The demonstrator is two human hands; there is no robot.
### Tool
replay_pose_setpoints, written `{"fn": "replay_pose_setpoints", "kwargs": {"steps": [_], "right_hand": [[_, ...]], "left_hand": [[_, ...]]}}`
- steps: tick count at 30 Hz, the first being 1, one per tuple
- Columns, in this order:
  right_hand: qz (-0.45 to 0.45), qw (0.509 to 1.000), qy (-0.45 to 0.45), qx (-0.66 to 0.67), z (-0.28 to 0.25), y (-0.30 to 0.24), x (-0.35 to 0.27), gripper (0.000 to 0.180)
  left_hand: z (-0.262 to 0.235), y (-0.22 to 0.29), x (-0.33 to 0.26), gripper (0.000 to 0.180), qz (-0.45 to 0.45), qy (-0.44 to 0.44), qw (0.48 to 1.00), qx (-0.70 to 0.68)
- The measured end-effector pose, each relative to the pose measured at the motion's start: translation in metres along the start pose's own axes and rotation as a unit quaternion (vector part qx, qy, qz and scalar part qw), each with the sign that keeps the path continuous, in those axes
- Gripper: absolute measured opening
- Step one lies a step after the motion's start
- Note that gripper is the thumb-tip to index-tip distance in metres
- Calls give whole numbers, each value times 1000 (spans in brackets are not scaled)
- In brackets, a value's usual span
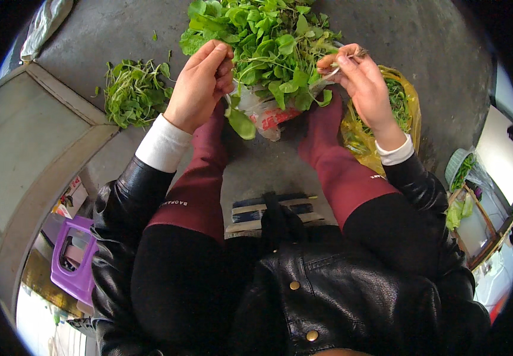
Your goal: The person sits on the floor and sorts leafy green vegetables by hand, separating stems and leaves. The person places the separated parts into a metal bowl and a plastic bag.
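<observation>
A large heap of leafy greens (268, 44) lies ahead of me on a clear plastic bag with red print (271, 117). At its left edge my left hand (205, 83) is closed in a pinch, and a leafy green sprig (241, 123) hangs from below its fingers. On the right side of the heap, my right hand (360, 80) pinches a thin pale stem with a brownish root end (358, 54) between thumb and fingers. Both hands are raised above the floor, apart from each other.
A smaller pile of greens (133, 94) lies on the grey floor to the left. At right, a yellow plastic bag (363, 145) holds more greens. A framed panel (37, 113) and a purple plastic item (80, 261) stand at left; a pale basket (456, 163) is far right.
</observation>
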State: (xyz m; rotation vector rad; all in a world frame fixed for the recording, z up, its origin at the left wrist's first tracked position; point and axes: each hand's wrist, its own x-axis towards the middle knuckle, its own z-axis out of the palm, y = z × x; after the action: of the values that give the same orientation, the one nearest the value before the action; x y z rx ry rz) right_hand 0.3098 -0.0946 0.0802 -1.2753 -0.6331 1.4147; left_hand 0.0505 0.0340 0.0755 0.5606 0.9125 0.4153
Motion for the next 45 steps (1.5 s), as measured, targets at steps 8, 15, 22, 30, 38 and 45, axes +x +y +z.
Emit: {"fn": "replay_pose_setpoints", "kwargs": {"steps": [8,15,22,30,38,45], "right_hand": [[128,986,-103,23,-16,0,31,15],[-185,786,-124,-577,61,35,85,27],[-154,801,-92,-571,50,41,96,26],[142,985,-90,-37,47,-35,55,25],[54,990,-125,-43,66,-32,41,20],[-37,981,-138,-130,66,-14,34,17]], "left_hand": [[-21,-13,-3,23,-50,-14,989,135],[-26,-27,-2,20,-126,-26,989,70],[-26,-29,-6,20,-100,-2,988,121],[9,15,-17,18,181,36,949,256],[32,23,-27,28,89,-65,937,331],[26,9,-20,25,37,-121,964,233]]}}
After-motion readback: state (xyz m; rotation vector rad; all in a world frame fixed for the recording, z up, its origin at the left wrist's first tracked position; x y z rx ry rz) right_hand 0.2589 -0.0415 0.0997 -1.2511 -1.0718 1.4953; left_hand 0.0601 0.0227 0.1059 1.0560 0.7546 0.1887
